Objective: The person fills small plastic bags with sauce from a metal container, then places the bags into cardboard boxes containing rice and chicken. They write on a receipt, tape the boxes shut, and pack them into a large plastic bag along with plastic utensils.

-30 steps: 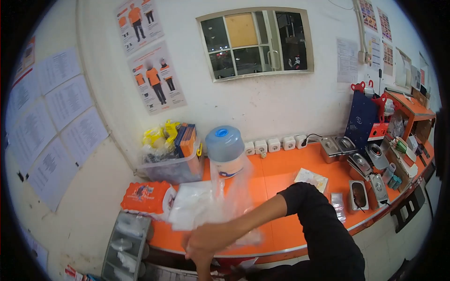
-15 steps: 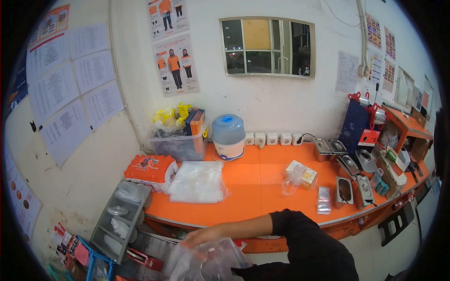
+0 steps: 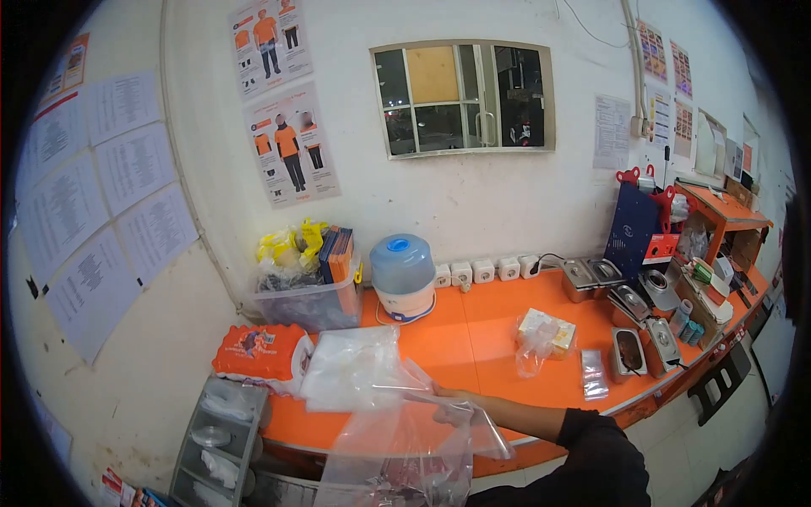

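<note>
From the lower right, my right arm in a dark sleeve reaches across the front of the orange table. My right hand (image 3: 452,409) is closed on a large clear plastic bag (image 3: 397,456), partly seen through the film. The bag hangs loosely over the table's front edge, its upper part spread near my fingers. Just behind it, a stack of flat clear plastic bags (image 3: 348,372) lies on the table, and the held bag's upper edge overlaps it in view. My left hand does not show.
An orange shrink-wrapped pack (image 3: 260,353) and a filled clear bin (image 3: 317,308) stand left on the orange table (image 3: 486,338). Behind is a blue-lidded appliance (image 3: 403,279). Right are a plastic-wrapped box (image 3: 547,332), small bags (image 3: 594,374) and steel containers (image 3: 628,353). A grey compartment tray (image 3: 218,439) stands lower left.
My right hand has moved right and slightly up, drawing the clear bag out wider toward the table. The camera view has shifted, so the stacked bags and tray appear lower.
</note>
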